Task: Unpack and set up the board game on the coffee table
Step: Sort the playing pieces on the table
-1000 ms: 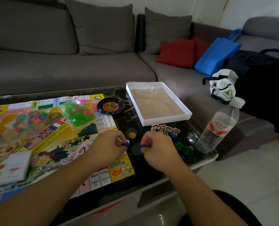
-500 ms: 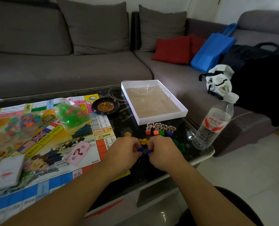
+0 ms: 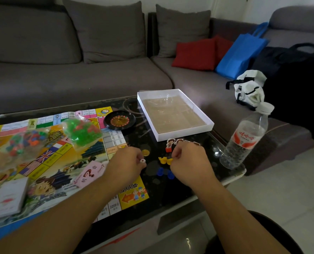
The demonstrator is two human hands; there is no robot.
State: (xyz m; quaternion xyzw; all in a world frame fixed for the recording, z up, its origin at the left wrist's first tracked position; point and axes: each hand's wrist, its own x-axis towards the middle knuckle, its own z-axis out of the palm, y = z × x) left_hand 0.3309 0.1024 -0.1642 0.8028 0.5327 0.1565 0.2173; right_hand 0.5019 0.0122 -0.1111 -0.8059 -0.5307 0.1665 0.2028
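The colourful game board point(image 3: 51, 162) lies unfolded on the left of the dark coffee table point(image 3: 170, 195). My left hand point(image 3: 128, 162) pinches a small white piece point(image 3: 142, 160) at the board's right edge. My right hand point(image 3: 189, 162) has curled fingers pinching a yellow pawn stand point(image 3: 169, 160), with another yellow stand point(image 3: 161, 159) beside it. Two blue stands point(image 3: 164, 173) lie on the table between my hands. Character pawns point(image 3: 169, 145) stand in a row behind my right hand, partly hidden by it. A gold coin point(image 3: 145, 152) lies nearby.
An open white box point(image 3: 203, 123) and a small roulette wheel point(image 3: 119, 120) sit at the table's back. A bag of green pieces point(image 3: 82, 131), a bag of mixed pieces point(image 3: 24, 142), a card deck point(image 3: 5, 198) and a pink card point(image 3: 90, 173) lie on the board. A water bottle point(image 3: 244, 138) stands at the right edge.
My hands have moved apart. The blue stands they pinched together now lie on the table. My left hand now holds a white piece and my right is at the yellow stands.
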